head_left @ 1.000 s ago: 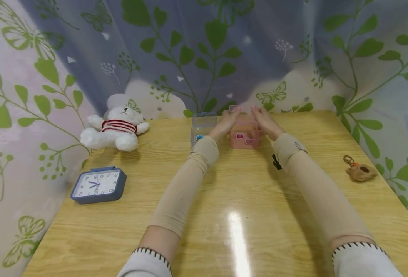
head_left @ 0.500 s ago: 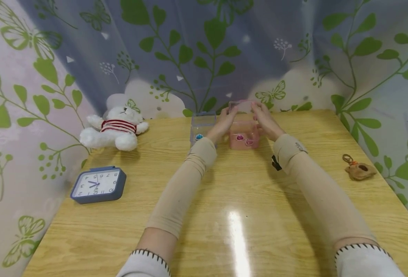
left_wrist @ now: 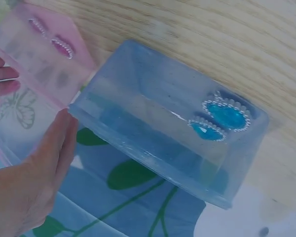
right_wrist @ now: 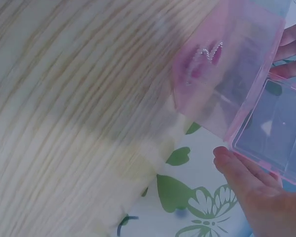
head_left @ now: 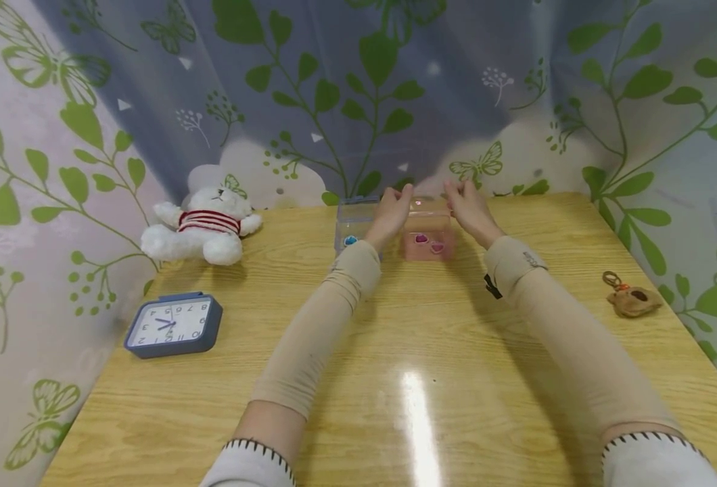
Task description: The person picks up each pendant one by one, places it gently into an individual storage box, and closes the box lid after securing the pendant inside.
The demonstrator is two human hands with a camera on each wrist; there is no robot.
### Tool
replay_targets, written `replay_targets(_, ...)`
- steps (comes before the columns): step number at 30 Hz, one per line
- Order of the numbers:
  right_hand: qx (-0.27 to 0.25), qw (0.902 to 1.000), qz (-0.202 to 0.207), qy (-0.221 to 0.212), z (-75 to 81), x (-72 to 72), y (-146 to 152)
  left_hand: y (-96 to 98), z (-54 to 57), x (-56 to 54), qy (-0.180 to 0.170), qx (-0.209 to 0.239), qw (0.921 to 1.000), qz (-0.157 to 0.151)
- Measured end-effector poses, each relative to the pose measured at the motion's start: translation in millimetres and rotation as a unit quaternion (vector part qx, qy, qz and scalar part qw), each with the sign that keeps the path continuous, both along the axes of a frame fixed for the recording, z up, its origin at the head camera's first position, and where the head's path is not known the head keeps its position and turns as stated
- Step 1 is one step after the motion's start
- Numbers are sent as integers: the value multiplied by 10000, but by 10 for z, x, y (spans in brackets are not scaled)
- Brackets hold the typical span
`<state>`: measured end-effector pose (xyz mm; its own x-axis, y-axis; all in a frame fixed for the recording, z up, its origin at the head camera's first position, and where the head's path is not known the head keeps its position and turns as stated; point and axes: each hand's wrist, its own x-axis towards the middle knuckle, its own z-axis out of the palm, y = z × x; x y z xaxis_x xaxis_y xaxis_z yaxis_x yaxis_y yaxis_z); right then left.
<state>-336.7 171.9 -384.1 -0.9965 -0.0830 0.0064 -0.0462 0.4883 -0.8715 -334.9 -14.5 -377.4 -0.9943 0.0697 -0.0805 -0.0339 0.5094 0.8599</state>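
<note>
A clear pink box [head_left: 428, 247] with pink gem earrings [right_wrist: 206, 61] inside stands at the back of the table, its hinged lid [right_wrist: 271, 128] swung open toward the curtain. My left hand [head_left: 390, 213] is at the lid's left side, its straight fingers [left_wrist: 64, 140] close by the box corner. On the other side is my right hand [head_left: 471, 211], thumb near the hinge corner and other fingers partly hidden behind the lid edge. Left of the pink box sits an open clear blue box [left_wrist: 163, 113] holding blue gem earrings [left_wrist: 224, 116].
A white plush bear [head_left: 203, 226] in a striped shirt and a blue clock [head_left: 172, 325] lie on the left of the wooden table [head_left: 431, 352]. At the right edge is a brown keychain [head_left: 632, 301]. A patterned curtain [head_left: 310, 101] hangs right behind the boxes.
The pink box's lid, upright half a second ago, now shows lower, tipped back. My hands have drawn slightly apart. The blue box and other items stay put.
</note>
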Motion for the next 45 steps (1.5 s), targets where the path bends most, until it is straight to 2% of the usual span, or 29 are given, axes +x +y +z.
replay_targets(6,1021,9933,542,50,-25,3,61,-34,-51,-23,202,-364,9989,-237)
replay_targets(10,1234,9883,886,157,-36,6,110,-62,-58,-44,407,-683,9948,-632)
replay_targets(13,1264,9856,1109,165,-46,15,169,-88,-45,-31,507,-1034,9883,-1002)
replay_targets(17,1296,9818,1383,130,-69,26,249,-122,-40,13,512,-1406,9796,-1342)
replay_targets(21,1377,9764,1643,275,-107,25,302,-142,-77,40,581,-1626,9718,-1606)
replay_targets(28,1767,9655,1854,471,-186,37,336,-150,-150,45,782,-2230,9508,-2004)
replay_targets(34,2235,9561,1855,395,-210,103,294,-144,-204,78,933,-2795,9312,-2145)
replay_targets(42,2490,9485,1872,580,-240,185,253,-120,-306,79,1251,-3045,9192,-2159)
replay_targets(45,2541,9475,1856,559,-260,190,250,-111,-327,78,1397,-3194,9112,-2195)
